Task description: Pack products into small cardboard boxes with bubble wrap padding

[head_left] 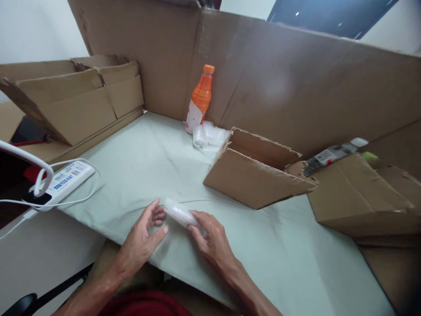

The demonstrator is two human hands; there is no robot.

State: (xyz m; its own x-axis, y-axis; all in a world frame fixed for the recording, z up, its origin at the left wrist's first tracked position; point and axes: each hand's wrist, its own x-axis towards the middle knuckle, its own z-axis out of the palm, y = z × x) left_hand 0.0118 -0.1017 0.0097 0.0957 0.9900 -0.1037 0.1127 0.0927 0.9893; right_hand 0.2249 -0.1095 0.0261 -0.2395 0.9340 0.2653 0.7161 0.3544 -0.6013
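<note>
1. Nearest the camera, the left hand [143,239] is open, palm turned inward, fingertips just touching the near end of a small clear bubble-wrapped roll [179,213]; it grips nothing firmly.
2. Beside it, the right hand [210,239] pinches the roll's other end between thumb and fingers, holding it just above the pale green paper-covered table [263,250].
3. That roll looks light and soft, its plastic skin probably a little slick; what is inside cannot be told, so it may be fragile. Taking it around the middle seems safest.
4. Farther left lies a white power strip with cables [64,180].
5. Farther right sits a small open brown cardboard box [253,175].
6. Beyond, crumpled clear plastic wrap [208,136] lies touching an orange drink bottle [200,98].
</note>
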